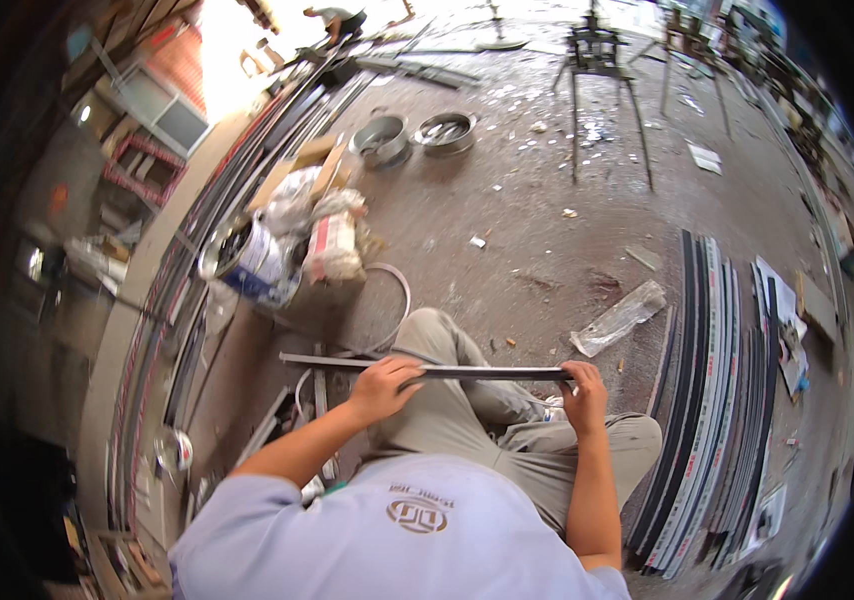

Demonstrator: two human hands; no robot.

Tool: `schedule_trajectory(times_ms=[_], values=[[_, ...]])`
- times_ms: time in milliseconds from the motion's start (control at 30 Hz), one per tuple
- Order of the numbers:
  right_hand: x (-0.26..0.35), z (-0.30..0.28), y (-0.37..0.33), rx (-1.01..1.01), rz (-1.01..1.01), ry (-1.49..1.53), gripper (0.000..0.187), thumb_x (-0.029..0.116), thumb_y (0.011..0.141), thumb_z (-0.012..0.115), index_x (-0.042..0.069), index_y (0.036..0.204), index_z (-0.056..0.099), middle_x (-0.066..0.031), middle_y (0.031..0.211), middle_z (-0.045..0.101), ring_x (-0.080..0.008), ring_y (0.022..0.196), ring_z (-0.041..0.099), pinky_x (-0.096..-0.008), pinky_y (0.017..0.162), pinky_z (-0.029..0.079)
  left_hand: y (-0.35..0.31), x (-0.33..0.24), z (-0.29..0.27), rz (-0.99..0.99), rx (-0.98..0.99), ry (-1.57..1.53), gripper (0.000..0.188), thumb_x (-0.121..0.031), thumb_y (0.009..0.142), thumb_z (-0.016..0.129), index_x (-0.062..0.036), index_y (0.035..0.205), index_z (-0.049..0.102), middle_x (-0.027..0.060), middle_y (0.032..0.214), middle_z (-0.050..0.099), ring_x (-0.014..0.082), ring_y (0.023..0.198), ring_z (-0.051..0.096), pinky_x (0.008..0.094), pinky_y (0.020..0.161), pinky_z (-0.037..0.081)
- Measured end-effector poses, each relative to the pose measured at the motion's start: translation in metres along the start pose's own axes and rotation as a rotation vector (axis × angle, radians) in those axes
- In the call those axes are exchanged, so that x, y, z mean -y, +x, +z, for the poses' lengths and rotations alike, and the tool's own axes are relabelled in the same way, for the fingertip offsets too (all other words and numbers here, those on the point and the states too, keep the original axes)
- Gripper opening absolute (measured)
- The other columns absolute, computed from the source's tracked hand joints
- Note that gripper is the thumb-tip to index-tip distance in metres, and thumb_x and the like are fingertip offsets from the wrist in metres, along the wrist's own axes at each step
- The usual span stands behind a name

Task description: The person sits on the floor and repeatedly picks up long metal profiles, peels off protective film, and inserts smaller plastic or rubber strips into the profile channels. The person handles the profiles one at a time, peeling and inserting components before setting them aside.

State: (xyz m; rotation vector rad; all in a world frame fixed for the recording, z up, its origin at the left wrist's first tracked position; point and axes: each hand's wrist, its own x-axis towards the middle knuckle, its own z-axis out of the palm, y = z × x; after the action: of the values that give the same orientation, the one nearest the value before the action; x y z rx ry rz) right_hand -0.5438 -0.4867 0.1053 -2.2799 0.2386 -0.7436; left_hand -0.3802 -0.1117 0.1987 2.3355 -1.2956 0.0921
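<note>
A long, thin dark profile strip with a pale edge [492, 373] lies crosswise above my lap. My left hand [384, 388] is closed round it left of the middle, and a length of the strip sticks out past that hand to the left. My right hand [585, 397] grips its right end, with the fingertips at the strip's tip. My knees are bent and spread under it, in grey trousers [452, 415]. A pale hose or cable loop [407, 292] curves on the floor just beyond my left knee.
On the right lies a row of long dark and white profiles [712, 400], beside a plastic-wrapped packet [619, 318]. A bucket [259, 262] and bags [335, 245] stand ahead left. Farther off are two round metal tubs [381, 143] and a legged stand [597, 60]. Someone bends over far back.
</note>
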Motion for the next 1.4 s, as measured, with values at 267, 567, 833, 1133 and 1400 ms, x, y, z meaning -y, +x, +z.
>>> schedule_trajectory(times_ms=[267,567,833,1133,1400], values=[[-0.004,-0.002,-0.016,0.068,0.107,-0.096,0.04,-0.009,0.078,0.078,0.005,0.114,0.069,-0.0128,0.115,0.073,-0.0329,0.107,0.07,-0.0389,0.094,0.056,0.031,-0.01,0.077,0.157,-0.057,-0.096,0.017,-0.008,0.085,0.07,-0.0039,0.101,0.074,0.0095,0.117,0.072,0.0281,0.101,0.068,0.0378,0.087,0.055],[-0.014,0.012,-0.02,0.173,0.16,-0.104,0.035,-0.005,0.085,0.078,0.003,0.117,0.068,-0.0132,0.116,0.072,-0.0322,0.11,0.069,-0.0388,0.096,0.054,0.006,0.04,0.067,0.094,-0.136,-0.202,0.009,-0.011,0.08,0.077,-0.0079,0.088,0.072,0.0048,0.105,0.074,0.025,0.096,0.069,0.0366,0.087,0.055],[0.014,0.013,-0.001,0.23,0.172,-0.206,0.037,-0.008,0.084,0.077,0.004,0.118,0.067,-0.013,0.116,0.072,-0.0321,0.11,0.07,-0.0388,0.096,0.054,-0.027,0.087,0.031,0.047,-0.203,-0.216,0.015,-0.016,0.078,0.083,-0.0105,0.082,0.069,0.0027,0.1,0.074,0.0236,0.094,0.069,0.038,0.087,0.055],[0.048,0.0,0.041,0.222,0.051,-0.258,0.039,-0.008,0.082,0.078,0.006,0.118,0.067,-0.0126,0.117,0.072,-0.0318,0.111,0.07,-0.0383,0.095,0.056,-0.032,0.108,0.025,0.004,-0.341,-0.16,0.03,-0.029,0.081,0.085,-0.0099,0.078,0.061,0.0026,0.096,0.071,0.0234,0.088,0.069,0.036,0.082,0.056],[-0.003,-0.058,0.034,0.165,0.166,-0.333,0.032,-0.008,0.088,0.072,0.004,0.117,0.067,-0.0113,0.11,0.071,-0.0244,0.099,0.071,-0.035,0.084,0.057,-0.03,0.098,0.029,0.036,-0.348,-0.18,0.03,-0.032,0.085,0.082,-0.0116,0.081,0.06,0.0014,0.096,0.069,0.0219,0.087,0.068,0.0349,0.083,0.055]])
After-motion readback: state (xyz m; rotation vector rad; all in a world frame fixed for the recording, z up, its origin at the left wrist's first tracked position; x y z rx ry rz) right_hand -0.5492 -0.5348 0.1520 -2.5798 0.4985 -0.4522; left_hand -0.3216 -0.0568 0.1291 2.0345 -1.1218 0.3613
